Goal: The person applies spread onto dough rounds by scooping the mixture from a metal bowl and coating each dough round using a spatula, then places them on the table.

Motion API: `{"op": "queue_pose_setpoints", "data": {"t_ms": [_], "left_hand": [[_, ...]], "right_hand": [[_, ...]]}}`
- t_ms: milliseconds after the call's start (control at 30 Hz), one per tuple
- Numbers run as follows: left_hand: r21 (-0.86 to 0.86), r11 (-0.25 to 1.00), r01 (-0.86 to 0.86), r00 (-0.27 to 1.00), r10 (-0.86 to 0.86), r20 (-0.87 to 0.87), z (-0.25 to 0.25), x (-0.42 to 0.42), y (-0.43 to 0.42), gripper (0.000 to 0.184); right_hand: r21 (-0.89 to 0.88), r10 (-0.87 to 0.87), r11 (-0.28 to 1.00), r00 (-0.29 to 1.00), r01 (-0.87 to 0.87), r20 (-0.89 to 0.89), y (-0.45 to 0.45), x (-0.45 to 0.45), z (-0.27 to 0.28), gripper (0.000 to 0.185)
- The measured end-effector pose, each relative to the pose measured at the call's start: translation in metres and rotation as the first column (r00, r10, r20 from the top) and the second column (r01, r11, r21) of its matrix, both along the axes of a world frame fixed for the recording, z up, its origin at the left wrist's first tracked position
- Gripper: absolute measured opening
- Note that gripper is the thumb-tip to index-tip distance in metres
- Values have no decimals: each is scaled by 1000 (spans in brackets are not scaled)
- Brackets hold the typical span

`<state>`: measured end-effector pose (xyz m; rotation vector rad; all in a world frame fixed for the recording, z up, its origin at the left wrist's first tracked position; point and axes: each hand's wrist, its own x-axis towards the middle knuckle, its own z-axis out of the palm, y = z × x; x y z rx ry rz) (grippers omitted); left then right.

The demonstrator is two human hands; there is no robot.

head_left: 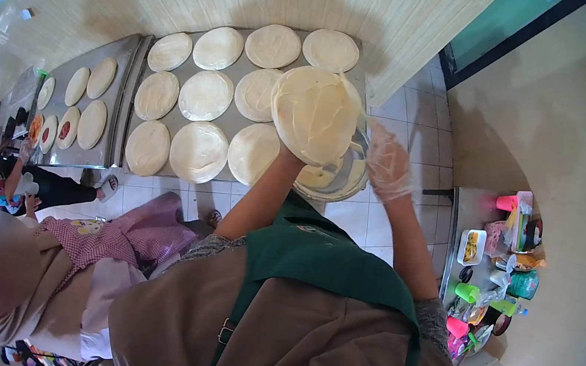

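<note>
My left hand (291, 155) is mostly hidden beneath a round flat dough base (314, 111) that it holds up, tilted, over the table. A pale cream spread with ridged streaks covers its top. At its right edge, my right hand (389, 163), in a clear plastic glove, is closed around a thin, cream-smeared spatula (362, 134), partly hidden by the fingers. Below both hands is a wide round metal bowl (361, 187) with more of the pale cream (318, 177) in it, partly covered by the raised base.
Rows of cream-coated rounds (207, 85) lie on the metal table (169, 107). A second table (115, 105) holds more, some with red topping. A person (85, 251) stands close on my left, another (16, 178) farther off. A cluttered side table (463, 207) is at right.
</note>
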<state>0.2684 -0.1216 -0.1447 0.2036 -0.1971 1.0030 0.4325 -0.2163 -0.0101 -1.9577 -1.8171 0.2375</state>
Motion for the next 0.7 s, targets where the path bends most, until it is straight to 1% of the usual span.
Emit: {"op": "queue_pose_setpoints", "data": {"t_ms": [33,67,100,133,200,233,267,300,367,400,467,500,533,567,633,700], "left_hand": [[-51,998,46,996,-42,76,-1,3,1,66],[-100,991,94,985,-78,155,-6,6,3,67],[155,978,-140,956,174,-237,-10,8,2,67],[467,851,-240,718,480,-504,-18,9,4,66],[492,840,-228,692,495,-526,-16,2,7,65],[206,968,-143,932,202,-301,-5,-2,8,65],[-49,997,61,997,-58,49,0,-6,7,65],[-96,992,85,996,-81,39,2,-7,3,65],[-173,976,129,992,-127,25,4,-8,7,65],[-146,980,136,989,-127,73,1,-7,12,65],[-103,984,146,978,-128,162,-5,-7,16,66],[-98,984,149,982,-136,130,-10,-11,17,66],[-92,984,153,985,-144,100,-2,-16,17,66],[-91,983,159,986,-153,71,1,-19,15,66],[-90,977,191,977,-181,109,7,-20,19,65],[-99,982,163,986,-158,56,16,-22,23,65]], "right_hand": [[-27,-6,1000,998,7,57,1,-9,-14,43],[-54,-7,998,993,14,115,2,-21,-17,43],[45,47,998,989,-54,143,-1,-35,-16,46],[28,121,992,991,-123,62,-4,-37,-5,47],[12,262,965,959,-262,-108,-7,-40,16,49],[38,193,981,977,-191,-93,-2,-34,16,50],[58,124,991,989,-120,-80,5,-25,17,50],[74,54,996,996,-49,-69,7,-22,17,50],[16,76,997,996,-77,44,8,-25,-1,48],[-7,90,996,991,-90,102,12,-27,-7,47],[81,203,976,979,-201,-20,6,-38,7,45],[140,270,956,961,-259,-62,6,-37,15,45],[201,337,928,937,-313,-98,7,-35,22,45],[114,296,952,949,-284,-108,8,-33,29,44],[-52,213,974,971,-219,-106,18,-27,39,43],[78,340,939,939,-335,-49,11,-26,34,43]]}}
